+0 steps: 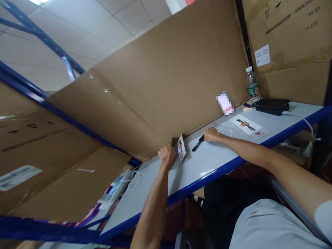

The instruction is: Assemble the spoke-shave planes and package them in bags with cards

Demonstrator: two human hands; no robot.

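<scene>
My left hand is closed at the left edge of a small package with a printed card, which stands tilted on the white shelf top. The card shows a picture of a black-handled tool. My right hand is closed around one end of a black-handled tool, whose handle sticks out to the left. Just beyond my right hand lies clear plastic wrapping. A flat printed card with the same kind of picture lies further right.
A water bottle, a black device with a white cable and a blurred phone-like object are at the back right. Cardboard walls the back. A white cable lies left. The shelf has a blue front edge.
</scene>
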